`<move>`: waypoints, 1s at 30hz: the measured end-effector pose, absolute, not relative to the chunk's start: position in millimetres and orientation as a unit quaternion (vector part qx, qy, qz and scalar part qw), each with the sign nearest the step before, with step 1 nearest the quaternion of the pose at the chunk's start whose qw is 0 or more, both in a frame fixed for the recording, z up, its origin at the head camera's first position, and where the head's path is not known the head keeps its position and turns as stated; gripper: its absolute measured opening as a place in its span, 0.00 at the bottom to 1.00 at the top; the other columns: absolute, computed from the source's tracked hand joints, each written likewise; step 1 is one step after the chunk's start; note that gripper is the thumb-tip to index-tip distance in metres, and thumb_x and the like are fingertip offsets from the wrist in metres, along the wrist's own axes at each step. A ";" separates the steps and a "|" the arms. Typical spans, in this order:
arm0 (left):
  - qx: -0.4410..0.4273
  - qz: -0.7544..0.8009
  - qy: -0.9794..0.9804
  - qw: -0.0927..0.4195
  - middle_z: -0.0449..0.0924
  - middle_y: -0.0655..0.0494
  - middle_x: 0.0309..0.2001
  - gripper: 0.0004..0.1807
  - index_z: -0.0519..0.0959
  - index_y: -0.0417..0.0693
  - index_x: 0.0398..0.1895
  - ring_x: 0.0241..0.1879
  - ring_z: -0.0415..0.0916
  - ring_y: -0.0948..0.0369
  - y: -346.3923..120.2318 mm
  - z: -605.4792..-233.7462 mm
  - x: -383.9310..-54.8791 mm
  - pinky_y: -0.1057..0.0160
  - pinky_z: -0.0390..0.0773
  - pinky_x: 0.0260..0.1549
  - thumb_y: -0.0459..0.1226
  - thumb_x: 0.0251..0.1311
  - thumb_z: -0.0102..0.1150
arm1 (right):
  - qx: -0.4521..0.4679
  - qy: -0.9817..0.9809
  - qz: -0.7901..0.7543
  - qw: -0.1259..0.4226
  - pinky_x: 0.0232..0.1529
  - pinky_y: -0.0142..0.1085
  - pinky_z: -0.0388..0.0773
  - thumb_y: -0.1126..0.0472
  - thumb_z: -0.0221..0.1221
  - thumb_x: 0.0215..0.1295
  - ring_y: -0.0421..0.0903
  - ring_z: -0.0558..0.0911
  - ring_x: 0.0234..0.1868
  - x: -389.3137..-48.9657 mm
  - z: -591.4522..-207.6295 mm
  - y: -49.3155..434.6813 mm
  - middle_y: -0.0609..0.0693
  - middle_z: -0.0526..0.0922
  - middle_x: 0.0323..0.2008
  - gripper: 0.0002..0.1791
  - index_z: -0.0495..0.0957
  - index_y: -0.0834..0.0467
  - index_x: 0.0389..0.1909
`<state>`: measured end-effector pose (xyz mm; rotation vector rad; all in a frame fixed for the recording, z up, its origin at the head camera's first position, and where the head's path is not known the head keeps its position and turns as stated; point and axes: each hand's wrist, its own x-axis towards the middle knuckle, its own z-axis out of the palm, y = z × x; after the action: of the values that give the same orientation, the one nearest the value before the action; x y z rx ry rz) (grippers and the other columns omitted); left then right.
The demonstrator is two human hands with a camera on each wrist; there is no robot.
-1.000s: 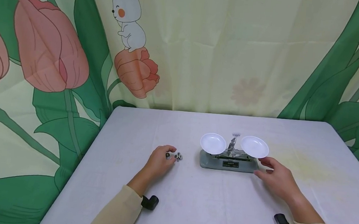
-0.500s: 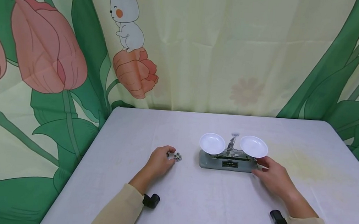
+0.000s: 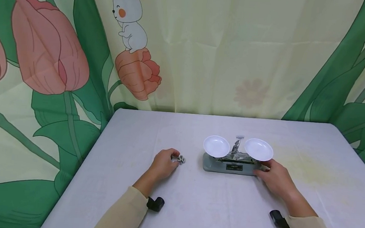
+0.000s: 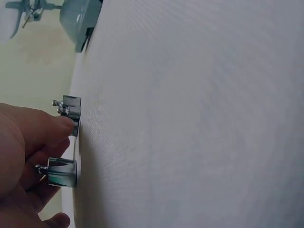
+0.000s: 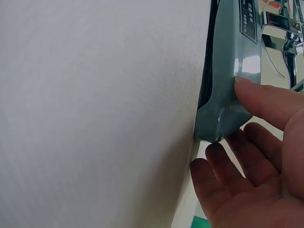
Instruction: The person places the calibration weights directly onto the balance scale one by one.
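Observation:
At the left of the table my left hand (image 3: 162, 163) curls its thumb and fingers round small shiny metal weights (image 3: 181, 160). The left wrist view has its thumb tip overlapping a cluster of knobbed weights (image 4: 71, 112), while a single weight (image 4: 62, 172) stands by the curled fingers. A grey balance scale (image 3: 210, 162) with two white pans (image 3: 259, 149) stands right of centre. My right hand (image 3: 276, 176) grips the right end of its base. In the right wrist view the thumb (image 5: 266, 97) presses the front of the grey base (image 5: 223, 114), with fingertips around its end.
A white cloth (image 3: 213, 211) covers the table. Behind it hangs a curtain (image 3: 207, 58) printed with tulips and a rabbit. Black wrist cameras (image 3: 155, 204) sit at both cuffs.
My right hand has moved left, closing onto the right end of the scale's base. The left fingers have drawn slightly nearer the weight cluster, and the single weight is more hidden in the head view.

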<state>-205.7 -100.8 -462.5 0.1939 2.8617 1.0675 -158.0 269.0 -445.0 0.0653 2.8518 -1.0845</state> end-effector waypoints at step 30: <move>0.074 0.334 0.939 0.033 0.82 0.56 0.38 0.09 0.82 0.44 0.43 0.44 0.77 0.55 -99.4 -460.5 -206.3 0.52 0.75 0.49 0.29 0.59 0.67 | 0.004 0.939 -0.341 0.043 0.58 0.66 0.65 0.58 0.65 0.64 0.73 0.72 0.60 -158.8 -446.3 272.0 0.74 0.72 0.61 0.36 0.64 0.73 0.66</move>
<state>-206.3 -99.4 -460.5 0.2282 2.8909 1.0275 -158.8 272.0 -446.3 0.0130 2.8727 -1.0435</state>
